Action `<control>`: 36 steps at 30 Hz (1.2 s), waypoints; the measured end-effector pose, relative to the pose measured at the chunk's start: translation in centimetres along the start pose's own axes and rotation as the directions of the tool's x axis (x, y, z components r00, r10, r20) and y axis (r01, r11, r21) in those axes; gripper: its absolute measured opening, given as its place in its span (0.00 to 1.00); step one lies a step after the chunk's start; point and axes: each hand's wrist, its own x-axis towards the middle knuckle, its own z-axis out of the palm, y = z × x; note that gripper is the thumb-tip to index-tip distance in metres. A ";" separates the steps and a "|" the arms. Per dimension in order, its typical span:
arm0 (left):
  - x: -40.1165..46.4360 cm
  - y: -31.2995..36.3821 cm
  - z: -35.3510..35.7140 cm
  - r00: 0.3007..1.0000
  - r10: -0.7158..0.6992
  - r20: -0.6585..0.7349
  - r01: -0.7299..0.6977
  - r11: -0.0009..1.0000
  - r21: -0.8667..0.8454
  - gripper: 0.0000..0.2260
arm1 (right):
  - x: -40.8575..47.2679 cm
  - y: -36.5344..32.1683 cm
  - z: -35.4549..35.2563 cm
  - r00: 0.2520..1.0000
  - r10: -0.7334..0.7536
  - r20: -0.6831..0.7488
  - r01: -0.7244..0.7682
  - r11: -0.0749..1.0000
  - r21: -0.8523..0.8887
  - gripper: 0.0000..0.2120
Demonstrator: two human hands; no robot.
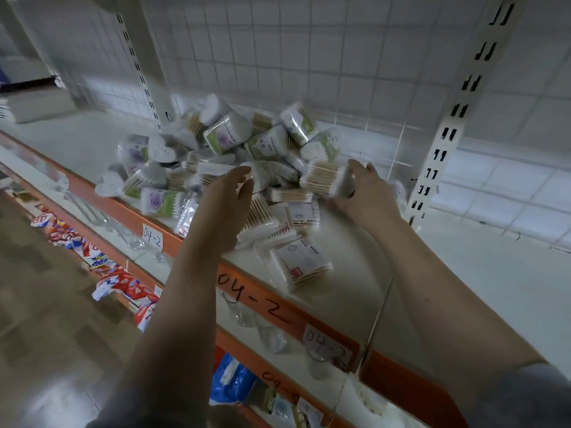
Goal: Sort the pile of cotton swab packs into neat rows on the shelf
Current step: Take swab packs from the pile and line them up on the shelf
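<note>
Shelf (pixel 463 273): white board with an orange front edge, lying under a white wire-grid back panel (pixel 309 57); serving here as the landmark.
Upright (pixel 457 118): slotted white post, standing at the back of the shelf, right of the pile.
Pile of cotton swab packs (pixel 222 156): clear packs of wooden-stemmed swabs, some wearing green and purple flower labels, lying jumbled on the shelf from mid-board to the front edge; print too blurred to read.
Right hand (pixel 367 186): reaching over the shelf at the pile's right end, fingers curling round one swab pack (pixel 324 180).
Left hand (pixel 228 199): hovering over the pile's front, fingers loosely apart, holding nothing.
Loose pack (pixel 302 264): lying alone on the shelf, nearest the front edge.
Edge marking (pixel 253 301): handwriting reading "04-2" on the orange edge.
Paper tag (pixel 152 236): reading "04-2", sticking to the same edge further left.
Red and white packets (pixel 123 282): lying on the level below the shelf; lettering unreadable.
</note>
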 end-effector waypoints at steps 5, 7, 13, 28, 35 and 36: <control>2.1 -0.2 0.4 0.997 0.071 0.015 -0.071 0.997 0.008 0.16 | 0.3 -0.3 0.7 0.992 -0.026 -0.121 0.039 0.994 0.100 0.30; 3.1 -0.1 0.6 0.993 0.116 0.031 -0.116 0.993 0.000 0.16 | 0.2 -0.5 0.5 0.985 -0.032 -0.169 0.060 0.985 0.164 0.31; 5.5 0.9 1.4 0.956 0.293 0.029 -0.291 0.955 -0.062 0.14 | -1.0 -0.3 -1.5 0.951 0.126 -0.283 -0.003 0.918 0.396 0.33; 4.5 7.6 8.6 0.866 0.426 0.261 -0.349 0.889 -0.296 0.13 | -8.4 4.8 -4.8 0.667 0.636 -0.388 -0.138 0.617 0.775 0.21; 4.5 9.7 12.1 0.857 0.302 0.417 -0.266 0.953 -0.144 0.28 | -10.6 6.8 -4.5 0.604 0.700 -0.382 -0.242 0.618 0.748 0.32; 4.4 9.7 12.2 0.851 0.298 0.432 -0.272 0.955 -0.122 0.30 | -10.7 6.8 -4.5 0.608 0.699 -0.376 -0.242 0.615 0.751 0.30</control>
